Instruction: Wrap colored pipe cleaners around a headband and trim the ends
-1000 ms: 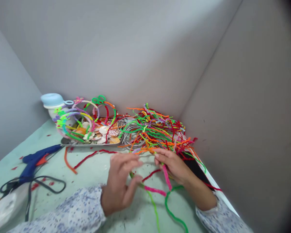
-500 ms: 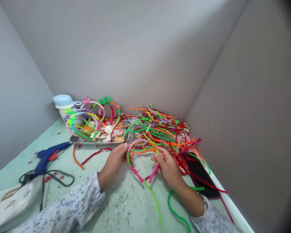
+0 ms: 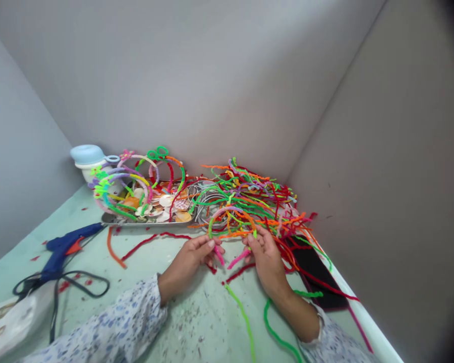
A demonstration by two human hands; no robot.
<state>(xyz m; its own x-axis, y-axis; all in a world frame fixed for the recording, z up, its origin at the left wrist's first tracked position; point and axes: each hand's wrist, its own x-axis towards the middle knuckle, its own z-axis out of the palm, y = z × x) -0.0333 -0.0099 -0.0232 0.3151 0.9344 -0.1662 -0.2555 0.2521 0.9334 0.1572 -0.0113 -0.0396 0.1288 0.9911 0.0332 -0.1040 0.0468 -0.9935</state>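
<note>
Narrow fingertip pinches: my left hand [image 3: 191, 262] and right hand [image 3: 267, 257] each hold one of the pink pipe-cleaner ends [image 3: 219, 255], kept close together so the thin ends don't wobble, just in front of the steel tray [image 3: 147, 223], with the tangle of pipe cleaners [image 3: 249, 199] to its right.

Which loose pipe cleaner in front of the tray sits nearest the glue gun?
The orange one, curving down just right of the blue hot glue gun. The dark red one lies farther right, stretching toward the left hand.
</note>
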